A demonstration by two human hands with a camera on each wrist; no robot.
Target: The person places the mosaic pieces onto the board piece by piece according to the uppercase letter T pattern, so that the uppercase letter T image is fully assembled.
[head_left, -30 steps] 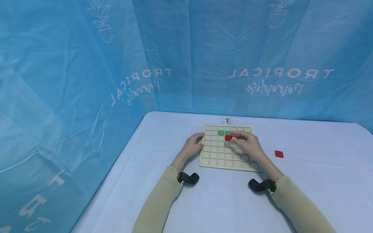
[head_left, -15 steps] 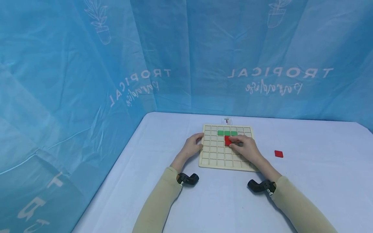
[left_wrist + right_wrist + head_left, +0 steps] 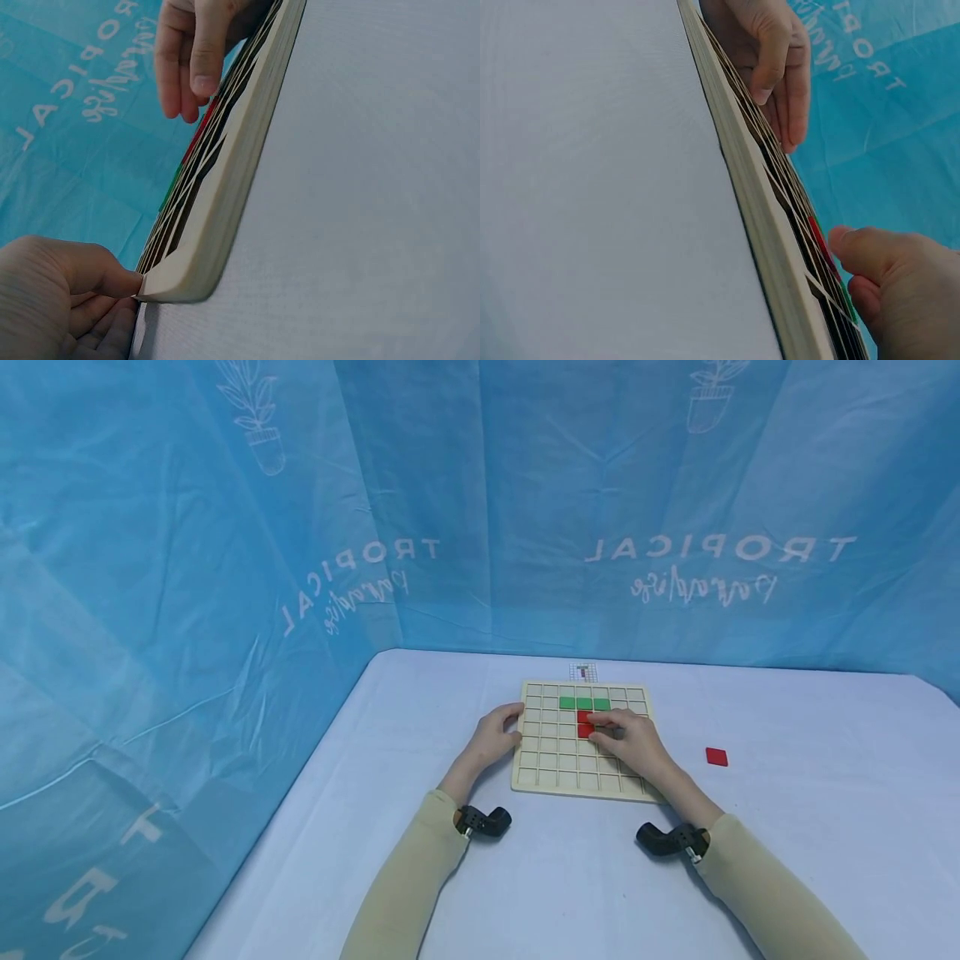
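Observation:
In the head view my left hand [image 3: 492,733] holds the left edge of a pale wooden grid board [image 3: 547,781]. In the left wrist view the thumb lies against the board's rim. My right hand [image 3: 633,743] is over the middle of the board, its thumb and index fingertips at a red square tile [image 3: 584,732] that lies in a cell. Another red tile [image 3: 583,717] sits in the cell directly above, and a row of three green tiles [image 3: 584,703] lies above that. The fingers partly cover both red tiles.
A loose red tile [image 3: 717,757] lies on the white tablecloth [image 3: 555,893] right of the board. Behind the board is a small printed grid card [image 3: 583,672] with a coloured pattern. Blue curtains [image 3: 600,510] hang behind and to the left.
My right hand moved down slightly, uncovering the third green tile and bringing the second red tile below the first. A grid line now shows between the reds. The left hand stays put.

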